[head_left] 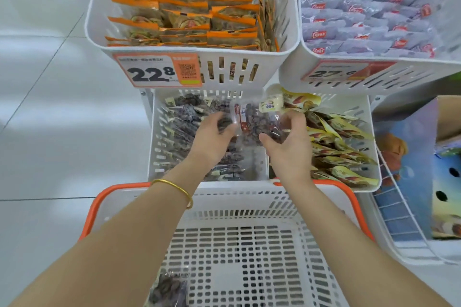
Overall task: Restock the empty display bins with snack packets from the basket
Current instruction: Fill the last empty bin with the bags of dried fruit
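Note:
Both my hands reach over the orange-rimmed white basket into the lower left display bin. Between them is a clear snack packet of dark pieces. My left hand grips its left edge and my right hand curls round its right side. The bin under the packet holds several more packets of the same dark snack. One dark snack packet lies in the basket's near left corner; the rest of the basket floor shows bare.
Yellow packets fill the lower right bin. Above stand a bin of orange-edged packets with a 22.8 price tag and a bin of pale purple packets. A wire rack with a coloured box is at the right. White tiled floor lies to the left.

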Tool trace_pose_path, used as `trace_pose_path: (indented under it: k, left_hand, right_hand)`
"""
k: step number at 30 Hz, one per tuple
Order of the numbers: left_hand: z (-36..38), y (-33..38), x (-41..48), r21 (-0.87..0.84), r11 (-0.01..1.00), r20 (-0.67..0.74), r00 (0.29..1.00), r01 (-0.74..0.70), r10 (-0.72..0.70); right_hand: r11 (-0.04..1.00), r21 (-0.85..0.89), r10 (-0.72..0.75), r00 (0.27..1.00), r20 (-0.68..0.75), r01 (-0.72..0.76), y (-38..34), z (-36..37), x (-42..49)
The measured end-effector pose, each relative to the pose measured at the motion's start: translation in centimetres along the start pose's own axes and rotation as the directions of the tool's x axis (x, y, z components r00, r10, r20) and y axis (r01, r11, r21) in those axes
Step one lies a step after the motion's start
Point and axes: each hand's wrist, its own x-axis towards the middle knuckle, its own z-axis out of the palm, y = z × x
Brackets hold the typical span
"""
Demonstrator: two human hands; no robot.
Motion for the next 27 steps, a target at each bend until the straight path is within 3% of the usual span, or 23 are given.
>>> trace_pose_path:
  k: [3, 7, 12, 14, 17, 21, 25, 27]
  left_hand:
    - [0.2, -1.9, 0.5, 0.164, 0.986, -0.025, 1.0, -0.01, 0.014]
    - [0.8, -4.0, 0.3, 0.369, 0.92, 0.097, 0.99, -0.128, 0.099]
    - [1.1, -5.7, -0.1, 0.605, 0.714, 0.331, 0.927, -0.353, 0.179]
    - [0.9, -5.7, -0.4, 0.666, 0.646, 0.362, 0.919, -0.374, 0.158]
    - [0.9, -5.5, -0.8, 0.69, 0.617, 0.345, 0.922, -0.377, 0.177]
    - [0.9, -5.4, -0.2, 0.65, 0.519, 0.319, 0.82, -0.554, 0.476]
    - [0.2, -5.7, 0.9, 0.585, 0.481, 0.611, 0.745, -0.653, 0.268]
    - [0.2, -5.8, 1.5, 0.54, 0.428, 0.688, 0.673, -0.725, 0.271]
  right_hand:
    - [0.988, -0.129, -0.087, 0.995, -0.039, 0.081, 0.6, 1.8, 0.6]
    - [0.974, -0.2, -0.11, 0.994, -0.02, 0.103, 2.0, 2.5, -0.1]
    - [0.996, -0.089, 0.023, 0.998, -0.05, -0.028, 3.1, 2.1, -1.2]
    - [0.989, -0.145, 0.008, 0.999, -0.041, -0.013, 3.1, 1.8, -1.5]
    - [0.967, -0.251, -0.055, 0.998, -0.019, 0.048, 2.9, 1.8, -2.1]
    - [0.994, -0.06, 0.087, 0.996, -0.015, -0.088, 3.4, 1.5, -2.7]
    - [0.997, 0.003, 0.08, 0.997, -0.024, -0.08, 3.9, 0.3, -3.8]
    - [0.997, 0.022, 0.074, 0.996, -0.053, -0.073, 3.9, 0.0, -4.1]
